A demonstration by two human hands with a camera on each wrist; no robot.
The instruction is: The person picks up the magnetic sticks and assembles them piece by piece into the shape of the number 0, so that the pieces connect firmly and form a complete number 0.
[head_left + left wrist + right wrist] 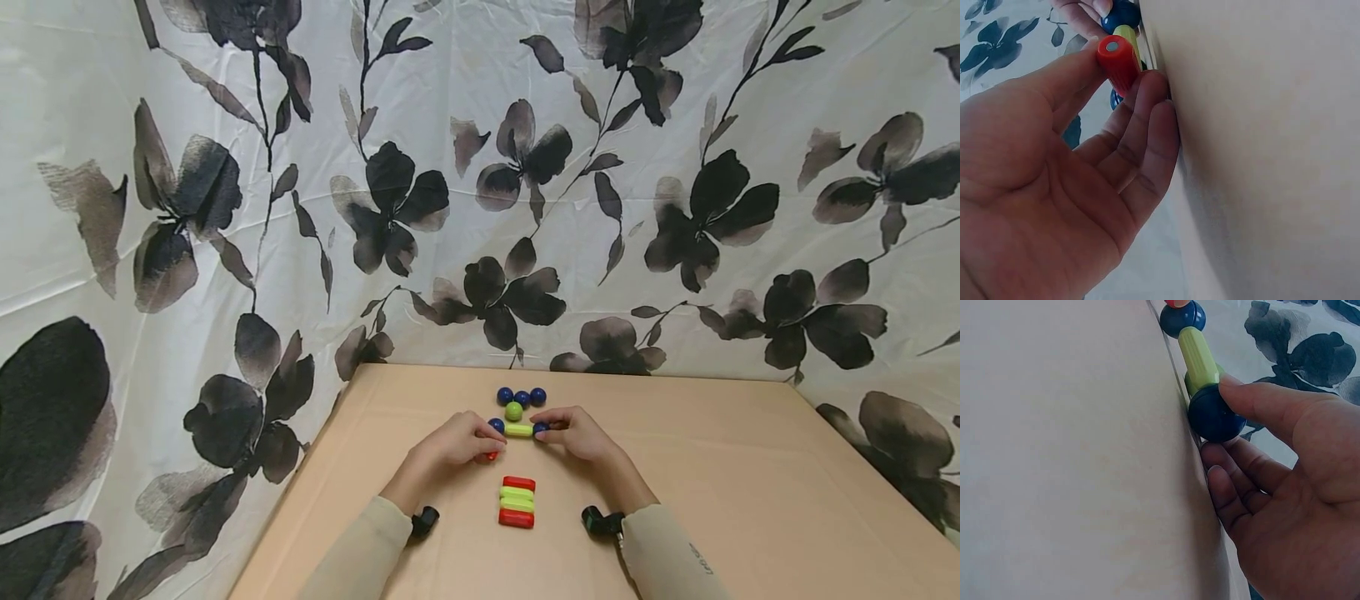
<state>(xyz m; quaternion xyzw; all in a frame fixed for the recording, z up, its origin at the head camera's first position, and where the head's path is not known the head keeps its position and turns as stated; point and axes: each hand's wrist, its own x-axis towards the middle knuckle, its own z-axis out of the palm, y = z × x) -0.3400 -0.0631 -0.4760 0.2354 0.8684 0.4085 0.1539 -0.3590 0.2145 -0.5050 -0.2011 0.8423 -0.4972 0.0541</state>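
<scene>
My left hand (453, 440) pinches a red magnetic rod (1120, 65) between thumb and fingers; a small grey metal disc shows in its end. The rod's far end points at a blue ball (496, 424). From that ball a yellow-green rod (518, 430) runs across to a second blue ball (1215, 415). My right hand (583, 435) holds this second ball, thumb on top and fingertips under it. Just behind the yellow-green rod sits a green ball (513, 411).
Three blue balls (522, 399) lie together behind the green ball. Nearer to me, several red and yellow-green rods (517, 502) lie side by side on the tan tabletop (720, 500). A floral cloth (465, 233) hangs behind the table.
</scene>
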